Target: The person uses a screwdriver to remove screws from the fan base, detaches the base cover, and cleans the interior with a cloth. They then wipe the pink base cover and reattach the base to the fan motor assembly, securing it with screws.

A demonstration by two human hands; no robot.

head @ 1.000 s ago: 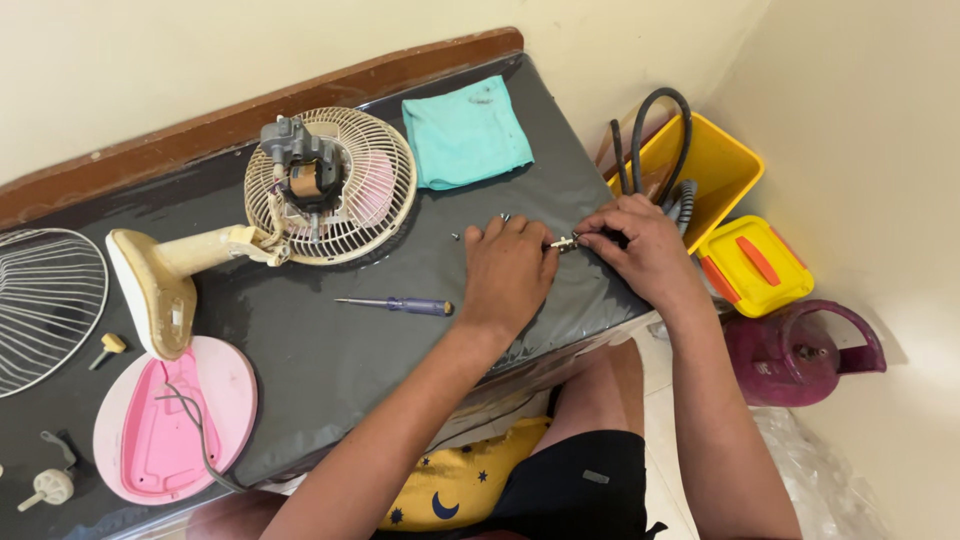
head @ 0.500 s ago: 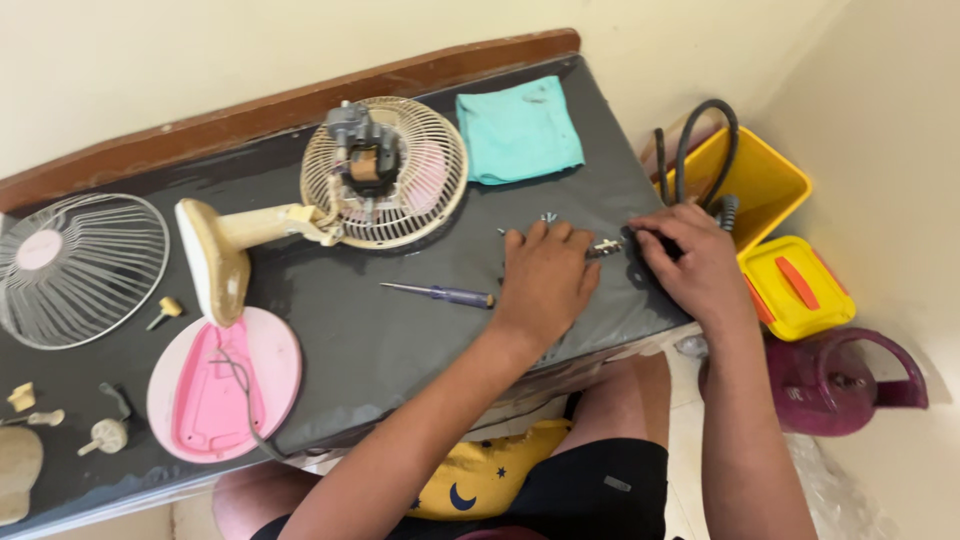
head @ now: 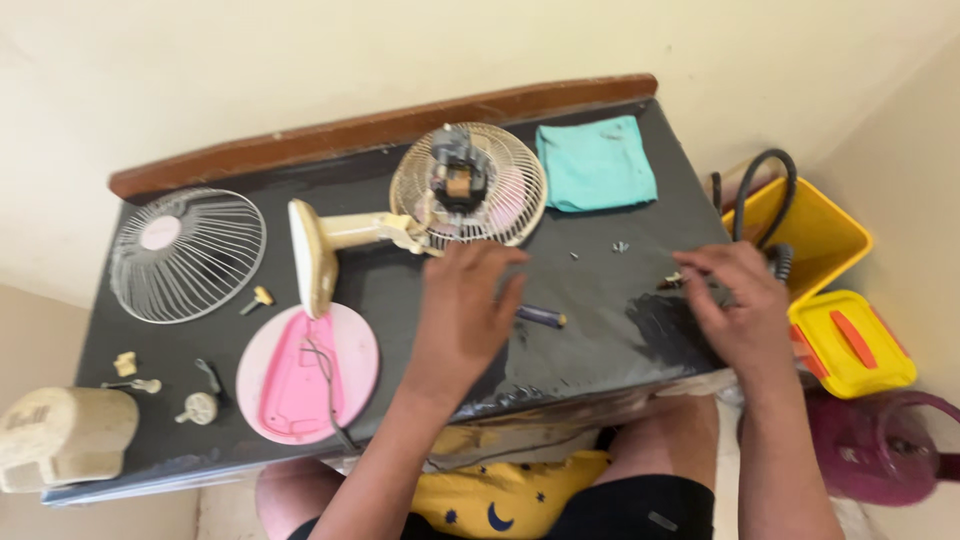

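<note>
the screwdriver (head: 540,317), lying on the dark table (head: 600,340) just right of centre, is partly covered by the left hand (head: 465,310), whose loosely spread fingers rest over its handle end; a careless sweep could roll it off the near edge. the small metal part (head: 672,281) pinched in the right hand (head: 735,305), at the right of the frame, could slip and drop into the yellow bin (head: 830,235), and the loose screws (head: 620,245) nearby could scatter.
</note>
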